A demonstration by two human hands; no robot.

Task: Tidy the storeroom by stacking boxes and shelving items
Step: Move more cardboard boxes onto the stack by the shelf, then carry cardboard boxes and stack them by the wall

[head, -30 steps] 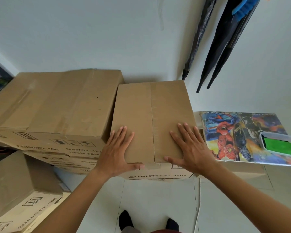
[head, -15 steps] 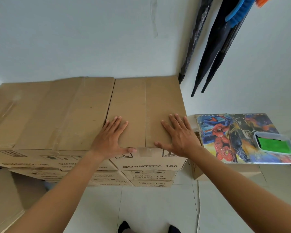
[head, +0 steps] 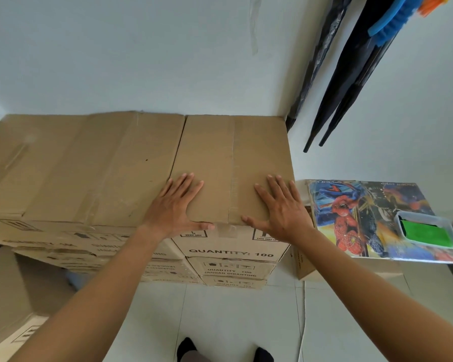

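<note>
A brown cardboard box marked "QUANTITY: 100" tops a stack of similar boxes against the white wall. Its back edge meets the wall and its left side lies flush with a wider cardboard box. My left hand rests flat on the box's near left part, fingers spread, thumb along the front edge. My right hand lies flat on the near right part in the same way. Neither hand grips anything.
A Spider-Man picture board lies on a low box at the right, with a clear tray holding something green on it. Folded dark umbrellas hang on the right wall. Another cardboard box stands at lower left. A white cable runs along the tiled floor.
The box under my hands has slid back to the wall and now lines up beside the wider box. My hands stayed flat on its top.
</note>
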